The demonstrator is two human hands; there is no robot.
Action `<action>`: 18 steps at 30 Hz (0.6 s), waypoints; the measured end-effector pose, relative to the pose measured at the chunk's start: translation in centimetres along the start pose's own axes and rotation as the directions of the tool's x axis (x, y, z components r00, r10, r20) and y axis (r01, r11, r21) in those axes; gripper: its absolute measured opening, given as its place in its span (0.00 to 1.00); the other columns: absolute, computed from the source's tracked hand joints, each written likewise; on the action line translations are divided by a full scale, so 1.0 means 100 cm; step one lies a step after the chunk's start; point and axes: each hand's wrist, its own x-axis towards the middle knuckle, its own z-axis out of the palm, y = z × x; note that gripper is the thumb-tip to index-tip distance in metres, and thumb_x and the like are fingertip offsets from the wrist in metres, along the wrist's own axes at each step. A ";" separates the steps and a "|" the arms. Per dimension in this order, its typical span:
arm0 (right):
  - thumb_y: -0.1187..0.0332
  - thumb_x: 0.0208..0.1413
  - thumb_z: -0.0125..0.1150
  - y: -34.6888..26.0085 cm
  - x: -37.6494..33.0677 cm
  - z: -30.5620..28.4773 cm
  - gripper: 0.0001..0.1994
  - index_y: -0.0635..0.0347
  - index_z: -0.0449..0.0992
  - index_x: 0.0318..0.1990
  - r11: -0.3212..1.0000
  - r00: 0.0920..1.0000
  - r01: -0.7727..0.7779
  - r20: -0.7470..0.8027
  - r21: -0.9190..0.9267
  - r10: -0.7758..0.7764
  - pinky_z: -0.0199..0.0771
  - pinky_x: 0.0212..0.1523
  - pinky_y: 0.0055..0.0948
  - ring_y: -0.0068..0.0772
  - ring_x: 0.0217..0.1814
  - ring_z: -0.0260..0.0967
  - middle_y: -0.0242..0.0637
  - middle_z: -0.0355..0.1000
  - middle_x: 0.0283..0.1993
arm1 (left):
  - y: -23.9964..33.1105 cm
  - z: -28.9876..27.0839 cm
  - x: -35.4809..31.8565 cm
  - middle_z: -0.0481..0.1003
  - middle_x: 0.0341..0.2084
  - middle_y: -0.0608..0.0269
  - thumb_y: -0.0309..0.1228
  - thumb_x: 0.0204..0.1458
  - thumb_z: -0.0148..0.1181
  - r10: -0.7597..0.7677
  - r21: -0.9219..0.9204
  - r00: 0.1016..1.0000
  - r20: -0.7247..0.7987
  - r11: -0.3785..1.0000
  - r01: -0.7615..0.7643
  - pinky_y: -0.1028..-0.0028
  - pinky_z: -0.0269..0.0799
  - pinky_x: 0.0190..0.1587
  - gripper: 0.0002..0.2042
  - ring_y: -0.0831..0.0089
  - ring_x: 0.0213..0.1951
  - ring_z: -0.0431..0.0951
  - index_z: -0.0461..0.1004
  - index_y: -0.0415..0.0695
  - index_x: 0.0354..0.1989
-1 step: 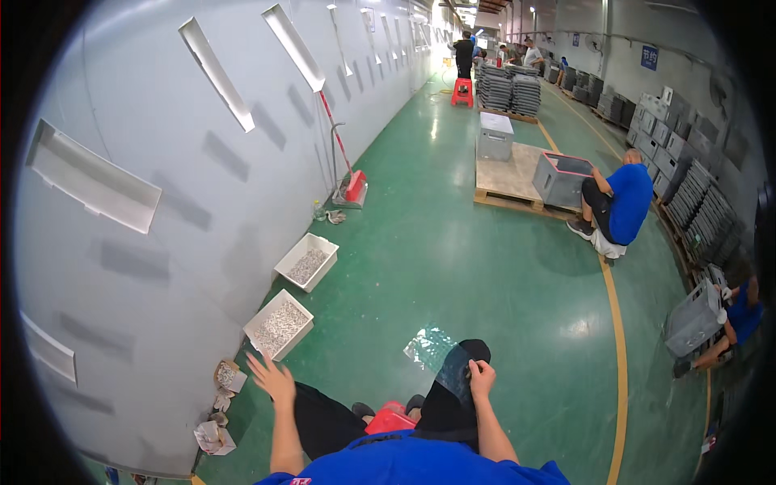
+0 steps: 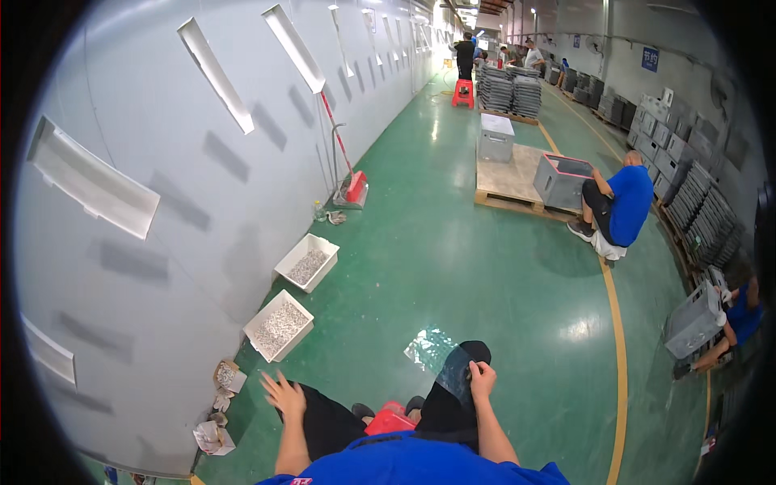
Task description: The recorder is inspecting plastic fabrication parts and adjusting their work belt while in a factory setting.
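My right hand (image 2: 482,378) is closed, thumb and fingers pinching the corner of a clear plastic sheet (image 2: 431,350). The sheet stretches out to the left, over my right knee and above the green floor. Pale glints or bits show on its far part; whether it is a flat sheet or a bag, I cannot tell. My left hand (image 2: 286,396) is open with its fingers spread, beside my left knee and holding nothing. Just beyond it stands a white bin (image 2: 305,330) of small pale pieces. A second white bin (image 2: 330,260) with similar pieces sits farther off.
Small boxes (image 2: 212,439) and a carton (image 2: 231,376) stand by the left wall. A red broom (image 2: 353,186) leans there. Ahead right, a person in blue (image 2: 630,202) sits at a grey box (image 2: 559,184) beside a wooden pallet (image 2: 509,179). Another person (image 2: 742,311) handles a grey box (image 2: 693,322).
My left hand has moved back from the near bin's edge toward my left knee, fingers still spread. My right hand and the plastic sheet stay almost in place.
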 end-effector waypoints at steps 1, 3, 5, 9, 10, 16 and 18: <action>0.62 0.48 0.61 0.005 0.002 -0.013 0.13 0.64 0.74 0.22 0.998 0.999 -0.004 -0.036 -0.069 0.001 0.65 0.23 0.28 0.27 0.18 0.68 0.36 0.69 0.15 | 0.020 -0.001 -0.030 0.34 0.67 0.48 0.38 0.44 0.60 -0.021 0.090 0.975 0.219 0.996 0.001 0.37 0.46 0.57 0.35 0.47 0.67 0.34 0.55 0.50 0.63; 0.61 0.48 0.61 -0.002 0.001 -0.017 0.13 0.63 0.75 0.22 0.986 0.999 0.009 -0.044 -0.165 -0.016 0.66 0.23 0.29 0.30 0.19 0.69 0.37 0.70 0.16 | 0.011 0.006 -0.032 0.35 0.67 0.48 0.39 0.43 0.61 0.061 0.083 0.972 0.229 0.993 -0.082 0.37 0.48 0.57 0.35 0.47 0.67 0.34 0.56 0.50 0.62; 0.61 0.46 0.62 -0.009 0.003 -0.016 0.12 0.60 0.74 0.22 0.922 0.985 0.153 -0.025 -0.356 -0.173 0.67 0.24 0.32 0.35 0.20 0.70 0.39 0.70 0.18 | 0.004 0.003 -0.027 0.35 0.67 0.49 0.40 0.43 0.62 0.023 0.045 0.965 0.262 0.998 -0.035 0.38 0.48 0.57 0.35 0.47 0.67 0.34 0.57 0.50 0.62; 0.61 0.43 0.63 -0.028 0.007 -0.022 0.10 0.57 0.73 0.23 0.777 0.927 0.369 0.139 -0.509 -0.349 0.67 0.25 0.37 0.43 0.23 0.70 0.40 0.71 0.21 | 0.006 -0.003 -0.032 0.33 0.67 0.51 0.40 0.42 0.63 -0.063 -0.080 0.962 0.267 0.993 0.088 0.40 0.50 0.58 0.38 0.48 0.67 0.34 0.53 0.52 0.63; 0.62 0.42 0.63 -0.028 0.012 -0.020 0.10 0.57 0.71 0.23 0.750 0.910 0.405 0.154 -0.522 -0.385 0.67 0.25 0.37 0.43 0.24 0.70 0.38 0.70 0.21 | 0.006 -0.005 -0.033 0.32 0.67 0.52 0.39 0.43 0.63 -0.070 -0.062 0.958 0.278 0.994 0.090 0.39 0.51 0.58 0.38 0.47 0.67 0.34 0.51 0.54 0.64; 0.64 0.41 0.64 -0.025 0.031 -0.014 0.11 0.58 0.69 0.23 0.684 0.879 0.462 0.187 -0.565 -0.439 0.66 0.26 0.39 0.42 0.26 0.68 0.37 0.67 0.21 | 0.003 -0.007 -0.045 0.32 0.67 0.53 0.39 0.43 0.63 -0.064 -0.087 0.967 0.245 0.992 0.088 0.41 0.55 0.55 0.39 0.47 0.67 0.36 0.50 0.55 0.65; 0.64 0.40 0.64 -0.021 0.037 -0.012 0.10 0.57 0.69 0.24 0.672 0.881 0.457 0.194 -0.583 -0.431 0.65 0.29 0.39 0.41 0.30 0.67 0.36 0.67 0.23 | 0.007 -0.014 -0.051 0.32 0.67 0.54 0.38 0.43 0.63 -0.096 -0.093 0.962 0.256 0.988 0.123 0.41 0.57 0.54 0.39 0.47 0.66 0.37 0.50 0.55 0.65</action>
